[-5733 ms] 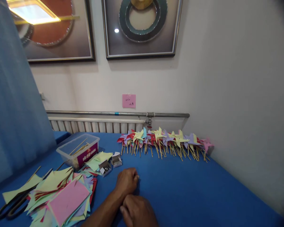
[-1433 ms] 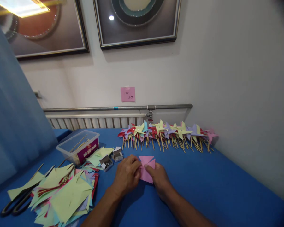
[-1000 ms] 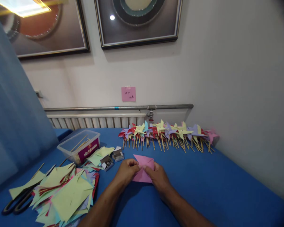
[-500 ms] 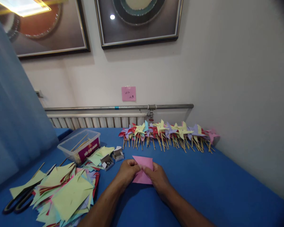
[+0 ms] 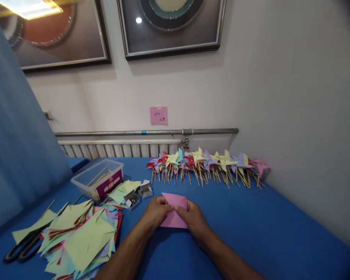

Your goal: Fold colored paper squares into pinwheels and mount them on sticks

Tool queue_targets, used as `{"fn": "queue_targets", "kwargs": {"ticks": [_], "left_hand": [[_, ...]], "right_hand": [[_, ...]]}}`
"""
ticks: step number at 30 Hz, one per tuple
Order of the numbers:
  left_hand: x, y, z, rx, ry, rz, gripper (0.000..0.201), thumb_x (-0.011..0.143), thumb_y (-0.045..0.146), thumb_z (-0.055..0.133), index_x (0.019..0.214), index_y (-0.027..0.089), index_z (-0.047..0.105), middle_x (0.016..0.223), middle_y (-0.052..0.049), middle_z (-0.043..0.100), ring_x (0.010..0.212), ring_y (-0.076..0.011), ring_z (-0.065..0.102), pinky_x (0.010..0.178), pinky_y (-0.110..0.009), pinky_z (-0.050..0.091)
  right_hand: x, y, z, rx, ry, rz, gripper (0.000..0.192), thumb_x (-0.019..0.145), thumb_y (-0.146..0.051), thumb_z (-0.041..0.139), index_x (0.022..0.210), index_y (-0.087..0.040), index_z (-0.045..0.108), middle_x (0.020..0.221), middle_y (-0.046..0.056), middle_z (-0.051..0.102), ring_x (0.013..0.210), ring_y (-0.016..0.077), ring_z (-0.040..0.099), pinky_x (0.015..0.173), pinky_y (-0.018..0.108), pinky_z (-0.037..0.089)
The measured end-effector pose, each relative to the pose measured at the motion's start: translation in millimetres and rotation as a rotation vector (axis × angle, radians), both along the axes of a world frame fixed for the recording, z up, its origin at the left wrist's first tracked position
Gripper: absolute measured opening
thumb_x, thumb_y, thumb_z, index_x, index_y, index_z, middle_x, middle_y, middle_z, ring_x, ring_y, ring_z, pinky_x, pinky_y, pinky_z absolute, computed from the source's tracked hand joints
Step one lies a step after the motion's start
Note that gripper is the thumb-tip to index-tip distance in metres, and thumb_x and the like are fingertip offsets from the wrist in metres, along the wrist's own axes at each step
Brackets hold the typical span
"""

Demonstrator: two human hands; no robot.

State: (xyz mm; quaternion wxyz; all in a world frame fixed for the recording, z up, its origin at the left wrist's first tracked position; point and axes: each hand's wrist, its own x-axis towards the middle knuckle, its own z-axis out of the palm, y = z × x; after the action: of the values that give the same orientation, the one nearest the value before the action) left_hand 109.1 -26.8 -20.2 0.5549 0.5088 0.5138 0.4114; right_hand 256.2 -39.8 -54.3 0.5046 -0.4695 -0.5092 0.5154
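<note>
A pink paper square point(image 5: 175, 221) is held just above the blue table, with its corners partly bent in toward the middle. My left hand point(image 5: 157, 213) is closed on its left side, thumb pressed near the centre. From the right, my right hand point(image 5: 195, 218) pinches the same paper, its thumb close to the other one. The fingers behind the sheet are hidden. Beyond my left hand stand two small open boxes, one with shiny metal pins point(image 5: 132, 200) inside and another box point(image 5: 146, 189) whose contents I cannot make out.
Finished paper pinwheels point(image 5: 198, 157) on sticks lie in a row along the wall. At left are a stack of coloured paper sheets point(image 5: 86, 243), black-handled scissors point(image 5: 26, 247) and a clear plastic tub point(image 5: 84, 177) with sticks. A blue curtain point(image 5: 17, 128) hangs at the far left.
The upper right part of the pink paper has been bent inward, showing a fold. Both hands have shifted very slightly left; the other things stay where they were.
</note>
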Motion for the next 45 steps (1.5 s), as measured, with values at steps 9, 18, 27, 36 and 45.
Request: {"fn": "queue_targets", "kwargs": {"ticks": [9,18,27,36,45], "left_hand": [[-1.7,1.7,-4.1,0.024,-0.020,0.012,0.016,0.058,0.022,0.067,0.054,0.020,0.052,0.047,0.004,0.050,0.044,-0.0085,0.039,0.048,-0.023,0.027],[-2.5,-4.8,1.5,-0.053,-0.211,-0.052,0.019,0.053,0.025,0.073,0.066,0.013,0.066,0.057,-0.001,0.063,0.049,-0.0112,0.050,0.053,-0.025,0.036],[-3.8,2.9,-4.0,-0.069,-0.298,0.100,0.016,0.055,0.021,0.073,0.065,0.014,0.063,0.053,0.000,0.061,0.045,-0.0111,0.050,0.050,-0.024,0.036],[-4.1,5.4,-3.3,-0.055,-0.644,0.107,0.017,0.058,0.016,0.077,0.067,0.013,0.063,0.058,-0.001,0.063,0.057,-0.0140,0.060,0.065,-0.027,0.049],[-1.3,3.5,-4.2,-0.059,-0.637,0.087,0.022,0.054,0.019,0.079,0.066,0.012,0.062,0.056,0.001,0.059,0.048,-0.0089,0.049,0.051,-0.023,0.038]], "right_hand": [[-0.4,-3.5,5.1,0.006,0.106,-0.004,0.046,0.070,-0.042,0.077,0.107,-0.015,0.073,0.091,0.008,0.078,0.075,0.0218,0.069,0.065,0.030,0.052],[-0.8,-3.9,10.3,0.052,0.070,0.015,0.026,0.070,-0.036,0.074,0.087,-0.018,0.068,0.074,0.000,0.070,0.065,0.0165,0.061,0.062,0.026,0.048],[3.5,-5.7,9.3,0.267,-0.176,-0.070,0.035,0.084,-0.032,0.062,0.116,-0.019,0.062,0.105,0.008,0.072,0.093,0.0227,0.069,0.086,0.036,0.055],[-8.4,-24.7,8.1,0.840,-0.844,-0.189,0.048,0.078,-0.010,0.058,0.123,-0.025,0.060,0.154,0.012,0.045,0.144,0.0316,0.039,0.117,0.057,0.033],[-5.9,-22.0,10.1,0.888,-0.947,-0.216,0.014,0.093,-0.018,0.053,0.098,-0.024,0.065,0.150,0.011,0.050,0.141,0.0304,0.043,0.112,0.057,0.037]]}}
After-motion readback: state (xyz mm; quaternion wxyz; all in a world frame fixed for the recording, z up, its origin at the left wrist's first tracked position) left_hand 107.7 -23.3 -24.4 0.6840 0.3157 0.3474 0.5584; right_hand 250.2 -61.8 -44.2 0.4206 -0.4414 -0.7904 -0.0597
